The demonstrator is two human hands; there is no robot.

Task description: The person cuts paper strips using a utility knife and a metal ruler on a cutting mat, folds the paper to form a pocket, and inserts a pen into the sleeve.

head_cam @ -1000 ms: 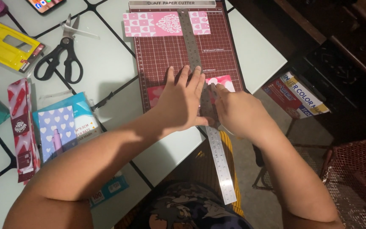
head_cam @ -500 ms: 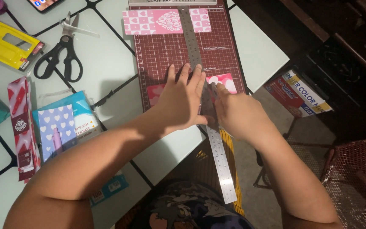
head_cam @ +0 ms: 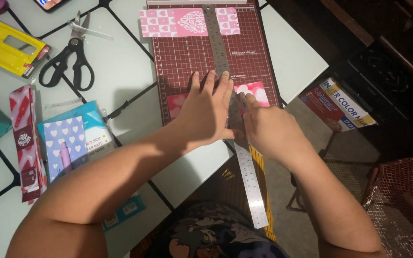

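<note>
Left hand (head_cam: 205,114): laid flat, fingers spread and extended, palm down on a long steel ruler (head_cam: 235,114) and on the dark red gridded cutting mat (head_cam: 192,57) beneath it. It grips nothing; it presses the ruler against the mat.

Right hand (head_cam: 268,129): curled, fingers drawn together, set against the ruler's right edge, touching the left hand at the thumb side. Whether it holds a tool between the fingers cannot be determined; the fingertips are too dark to read.

Ruler: runs from well beyond the fingertips, across the mat, under the left hand, and past the counter (head_cam: 120,62) edge toward the person's body.

Pink heart-patterned paper (head_cam: 254,91): lies on the mat under the ruler, showing just beyond the right fingertips and, darker, at the left hand's outer side.

A second pink patterned card (head_cam: 168,23) lies at the far end of the mat, under the ruler, well apart from both hands.

Outboard of the left hand on the counter: black-handled scissors (head_cam: 68,62), a yellow package (head_cam: 8,45), a blue pack of heart-print paper (head_cam: 70,141), and a red-and-white striped packet (head_cam: 25,138).
</note>
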